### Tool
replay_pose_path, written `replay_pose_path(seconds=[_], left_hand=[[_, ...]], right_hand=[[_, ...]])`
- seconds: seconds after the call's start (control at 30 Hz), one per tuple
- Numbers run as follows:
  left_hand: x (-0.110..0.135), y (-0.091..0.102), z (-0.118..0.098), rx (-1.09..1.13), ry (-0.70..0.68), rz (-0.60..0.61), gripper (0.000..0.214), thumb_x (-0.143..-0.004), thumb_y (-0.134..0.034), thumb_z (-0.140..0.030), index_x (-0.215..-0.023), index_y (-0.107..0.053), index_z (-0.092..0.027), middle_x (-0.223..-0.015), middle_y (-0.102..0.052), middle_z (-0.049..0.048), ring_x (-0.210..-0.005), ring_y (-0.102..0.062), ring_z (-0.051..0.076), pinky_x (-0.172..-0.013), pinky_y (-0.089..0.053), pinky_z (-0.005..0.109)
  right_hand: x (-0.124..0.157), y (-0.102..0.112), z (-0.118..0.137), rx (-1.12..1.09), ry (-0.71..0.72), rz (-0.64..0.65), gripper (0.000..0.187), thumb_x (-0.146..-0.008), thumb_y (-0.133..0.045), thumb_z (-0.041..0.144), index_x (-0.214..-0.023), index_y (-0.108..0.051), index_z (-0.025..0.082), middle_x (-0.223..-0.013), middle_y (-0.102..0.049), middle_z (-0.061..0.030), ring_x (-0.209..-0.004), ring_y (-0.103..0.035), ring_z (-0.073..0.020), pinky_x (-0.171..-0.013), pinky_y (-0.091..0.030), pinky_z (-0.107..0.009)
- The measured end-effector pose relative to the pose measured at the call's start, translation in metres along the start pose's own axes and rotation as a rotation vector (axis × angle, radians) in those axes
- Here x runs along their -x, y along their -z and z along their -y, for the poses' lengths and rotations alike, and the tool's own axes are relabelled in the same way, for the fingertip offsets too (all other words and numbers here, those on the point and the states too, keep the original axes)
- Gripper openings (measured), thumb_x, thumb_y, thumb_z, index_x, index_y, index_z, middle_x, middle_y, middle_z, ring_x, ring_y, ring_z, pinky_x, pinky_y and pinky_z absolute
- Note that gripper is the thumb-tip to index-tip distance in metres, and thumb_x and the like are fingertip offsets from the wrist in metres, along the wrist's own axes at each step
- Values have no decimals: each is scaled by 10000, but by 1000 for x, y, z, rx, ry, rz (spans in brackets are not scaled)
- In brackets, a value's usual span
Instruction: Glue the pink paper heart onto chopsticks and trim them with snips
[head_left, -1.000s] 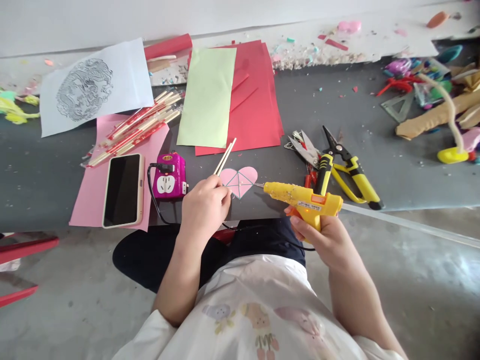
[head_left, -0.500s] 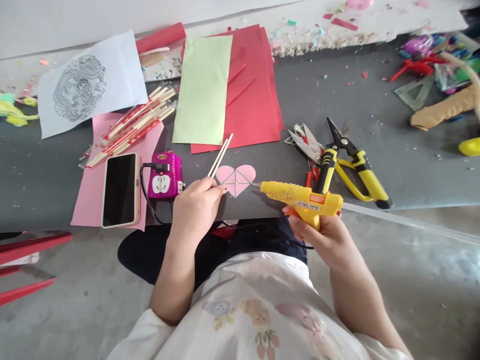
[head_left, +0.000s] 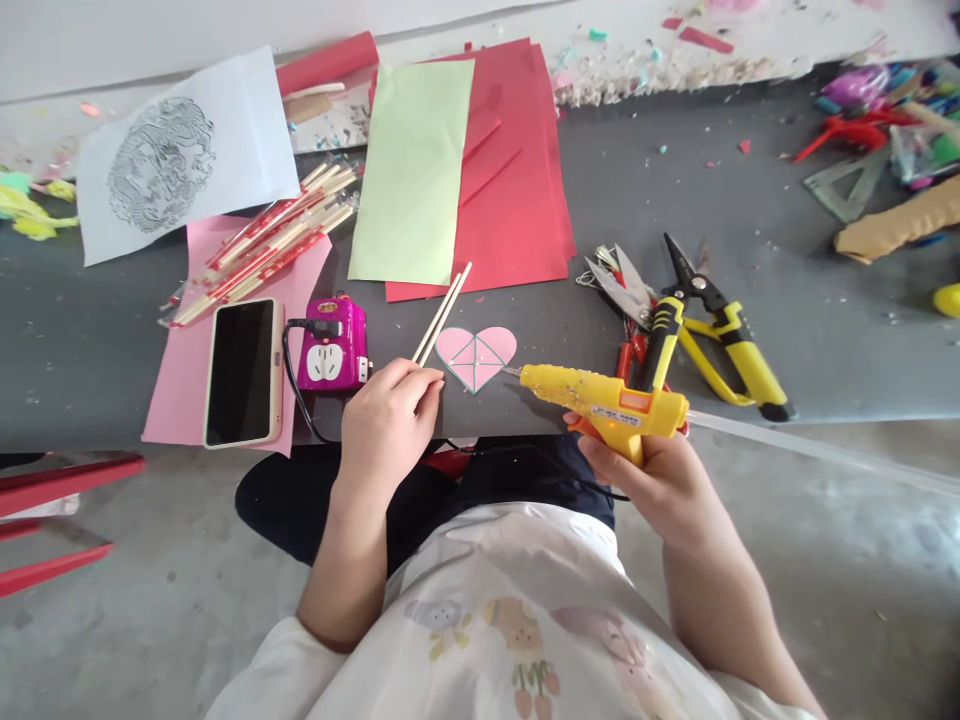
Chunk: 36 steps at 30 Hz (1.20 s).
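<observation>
My left hand (head_left: 391, 418) is closed around a pair of wooden chopsticks (head_left: 442, 315), whose free ends point up and away across the grey tabletop. Just right of its fingers lies a pink paper heart (head_left: 476, 356), flat on the table, with dark lines drawn across it and small whitish dots on them. My right hand (head_left: 651, 478) grips a yellow hot glue gun (head_left: 600, 392) by its handle. The nozzle points left and ends close to the heart's right edge. From the gun's back a long clear glue stick (head_left: 817, 452) sticks out to the right.
Scissors (head_left: 622, 287) and yellow-handled pliers (head_left: 739, 345) lie beyond the glue gun. A purple power socket (head_left: 332, 345), a phone (head_left: 241, 372) and wrapped chopsticks (head_left: 262, 245) are on the left. Green paper (head_left: 412, 170) and red paper (head_left: 517, 200) lie behind the heart.
My left fingertips have come off the heart's left edge, and the heart's left side shows more fully. The camera view has shifted slightly. My right hand keeps the glue gun nearly in place.
</observation>
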<state>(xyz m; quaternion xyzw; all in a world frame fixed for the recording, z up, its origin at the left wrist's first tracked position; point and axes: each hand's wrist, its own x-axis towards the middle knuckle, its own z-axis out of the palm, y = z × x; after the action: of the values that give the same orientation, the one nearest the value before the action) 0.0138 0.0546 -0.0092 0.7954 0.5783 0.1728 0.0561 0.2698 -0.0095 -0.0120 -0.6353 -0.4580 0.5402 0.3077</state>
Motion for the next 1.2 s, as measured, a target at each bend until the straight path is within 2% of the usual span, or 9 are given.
replay_pose_path(seconds=[0.17,0.33,0.43,0.63,0.83,1.2], left_hand=[[1,-1,-1,-4,16,-8,147,-889,-536,-241,-924,-676,-212,-891,-695,0,-763,-654,126,-633,-454,227],[2,-3,-3,3,22,-22,159,-894,-524,-244,-921,-678,-215,-883,-704,6,-794,-667,134,-645,-458,227],[4,-3,-4,10,29,-25,160,-894,-526,-248,-929,-679,-216,-881,-708,7,-774,-670,131,-635,-458,223],[11,0,-6,25,28,-39,152,-888,-539,-238,-953,-674,-214,-854,-711,2,-736,-671,125,-613,-453,220],[20,5,-4,61,11,-71,138,-889,-542,-222,-956,-663,-209,-871,-717,-5,-759,-675,113,-636,-467,214],[35,6,0,144,-12,-93,131,-879,-549,-195,-955,-656,-192,-836,-713,1,-740,-667,114,-655,-490,216]], right_hand=[[0,-2,2,-3,6,15,332,-816,-621,416,-1025,-694,168,-930,-683,-92,-656,-579,-146,-514,-478,-242],[3,-5,5,-59,-73,-33,371,-804,-631,424,-1050,-685,151,-708,-656,-50,-542,-553,-130,-470,-470,-243],[4,-4,6,-6,-93,4,394,-797,-644,420,-1075,-674,144,-612,-627,-28,-552,-578,-148,-499,-496,-257],[3,-7,11,61,-29,-9,336,-831,-600,424,-1010,-666,148,-616,-618,-22,-492,-554,-126,-468,-508,-255],[3,-13,17,201,-2,-28,329,-849,-568,435,-973,-667,147,-607,-609,-18,-523,-583,-137,-507,-529,-262],[3,-19,29,282,54,-108,279,-826,-592,386,-926,-678,141,-581,-625,-18,-475,-575,-130,-450,-515,-246]])
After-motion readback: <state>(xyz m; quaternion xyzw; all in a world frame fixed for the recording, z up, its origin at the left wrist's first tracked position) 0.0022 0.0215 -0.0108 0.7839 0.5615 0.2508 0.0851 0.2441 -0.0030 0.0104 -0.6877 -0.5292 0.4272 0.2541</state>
